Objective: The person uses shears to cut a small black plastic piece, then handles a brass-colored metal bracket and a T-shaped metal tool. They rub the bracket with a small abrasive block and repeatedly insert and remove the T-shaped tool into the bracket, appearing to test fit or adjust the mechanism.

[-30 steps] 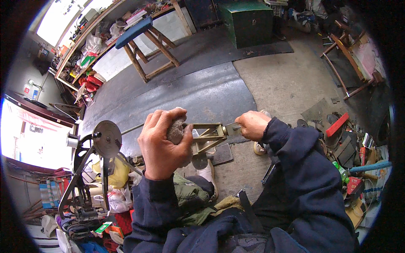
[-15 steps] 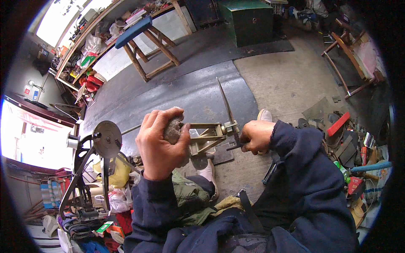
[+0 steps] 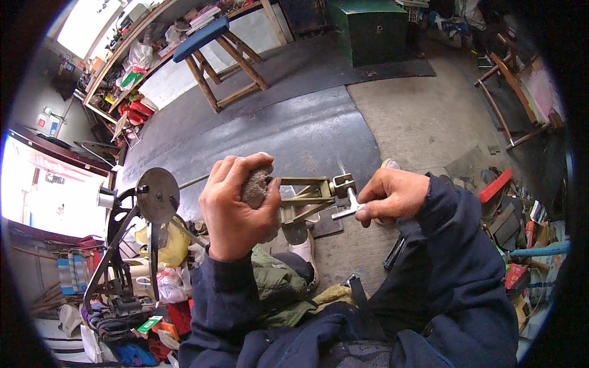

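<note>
My left hand point(image 3: 236, 208) is wrapped round a rough grey lump point(image 3: 254, 186) at the left end of an open brass-coloured metal frame point(image 3: 307, 195). At the frame's right end sits a small metal bracket point(image 3: 343, 184). My right hand point(image 3: 392, 195) pinches a shiny T-shaped metal piece point(image 3: 351, 207) just below that bracket; its stem reaches up to the bracket. A faint blurred streak point(image 3: 342, 167) rises above the bracket, too smeared to make out. Left of my left hand stands a black metal machine point(image 3: 116, 245) with a round grey wheel point(image 3: 157, 195).
Tools and scraps, with a red block point(image 3: 495, 186), are heaped at right. Bags and cloth crowd the lower left, near a yellow bag point(image 3: 161, 245). Further off stand a blue-topped stool point(image 3: 202, 40), a cluttered shelf point(image 3: 116, 80), a green chest point(image 3: 374, 37) and a folding chair point(image 3: 512, 80).
The T-shaped piece has turned and now looks bright. The long dark spike that rose from the bracket no longer shows clearly. My right hand has shifted slightly right; my left keeps its grip.
</note>
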Tool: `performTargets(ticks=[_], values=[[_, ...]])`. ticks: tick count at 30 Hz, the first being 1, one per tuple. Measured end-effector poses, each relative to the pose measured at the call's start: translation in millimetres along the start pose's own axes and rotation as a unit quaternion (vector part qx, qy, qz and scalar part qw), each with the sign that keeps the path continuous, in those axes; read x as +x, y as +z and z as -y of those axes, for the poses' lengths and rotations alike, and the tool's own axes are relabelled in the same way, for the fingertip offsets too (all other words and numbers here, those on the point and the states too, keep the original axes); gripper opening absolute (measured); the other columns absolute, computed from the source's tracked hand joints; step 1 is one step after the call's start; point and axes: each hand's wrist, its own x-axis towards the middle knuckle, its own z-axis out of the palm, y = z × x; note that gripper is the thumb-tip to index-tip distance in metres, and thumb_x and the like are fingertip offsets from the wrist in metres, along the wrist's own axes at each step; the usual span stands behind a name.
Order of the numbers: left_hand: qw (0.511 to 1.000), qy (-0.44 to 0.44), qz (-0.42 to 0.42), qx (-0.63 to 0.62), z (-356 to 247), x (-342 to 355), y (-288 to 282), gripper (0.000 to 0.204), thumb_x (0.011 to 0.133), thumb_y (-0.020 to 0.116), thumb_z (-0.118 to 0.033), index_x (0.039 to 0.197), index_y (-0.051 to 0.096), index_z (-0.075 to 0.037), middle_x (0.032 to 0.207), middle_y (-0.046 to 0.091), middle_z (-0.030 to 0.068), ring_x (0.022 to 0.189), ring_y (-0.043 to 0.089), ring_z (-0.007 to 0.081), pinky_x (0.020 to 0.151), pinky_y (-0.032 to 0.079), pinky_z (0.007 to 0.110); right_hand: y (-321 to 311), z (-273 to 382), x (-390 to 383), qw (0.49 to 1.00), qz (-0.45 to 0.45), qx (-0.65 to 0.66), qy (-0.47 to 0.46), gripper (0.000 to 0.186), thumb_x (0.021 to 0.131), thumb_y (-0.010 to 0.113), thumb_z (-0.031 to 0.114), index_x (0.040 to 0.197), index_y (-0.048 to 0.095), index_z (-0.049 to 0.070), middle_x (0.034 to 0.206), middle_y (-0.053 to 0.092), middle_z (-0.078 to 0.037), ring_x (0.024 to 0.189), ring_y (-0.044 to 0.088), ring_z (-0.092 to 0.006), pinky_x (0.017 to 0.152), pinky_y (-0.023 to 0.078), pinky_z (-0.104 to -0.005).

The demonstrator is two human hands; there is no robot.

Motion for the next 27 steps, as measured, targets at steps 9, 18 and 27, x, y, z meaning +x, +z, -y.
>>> performTargets(ticks=[9, 18, 27], values=[[1.000, 0.001, -0.008, 0.006, -3, 2, 2, 0.029, 0.076, 0.078, -0.007, 0.104, 0.074, -0.007, 0.093, 0.071, 0.0113, 0.089, 0.069, 0.0328, 0.082, 0.057, 0.040, 7, -7, 13, 0.964, -0.226, 0.061, -0.128, 0.033, 0.104, 0.068, 0.027, 0.087, 0.076, 0.000, 0.066, 0.065, -0.003, 0.059, 0.055, -0.0110, 0.054, 0.042, -0.0313], [0.999, 0.023, -0.006, 0.025, -11, 4, 5, 0.029, 0.075, 0.077, -0.007, 0.104, 0.074, -0.007, 0.094, 0.072, 0.0113, 0.090, 0.070, 0.0336, 0.082, 0.057, 0.041, 6, -17, 45, 0.841, -0.489, -0.141, -0.183, 0.022, 0.101, 0.074, 0.025, 0.098, 0.078, 0.004, 0.080, 0.075, -0.011, 0.070, 0.068, -0.0191, 0.065, 0.053, -0.0336], [1.000, 0.010, -0.014, 0.023, -15, 2, 6, 0.030, 0.076, 0.077, -0.007, 0.105, 0.074, -0.007, 0.094, 0.071, 0.0118, 0.091, 0.069, 0.0341, 0.083, 0.057, 0.041, 1, -42, 64, 0.853, -0.454, -0.245, -0.075, 0.020, 0.100, 0.068, 0.024, 0.107, 0.080, 0.010, 0.089, 0.077, -0.018, 0.079, 0.074, -0.0339, 0.074, 0.059, -0.0421]])
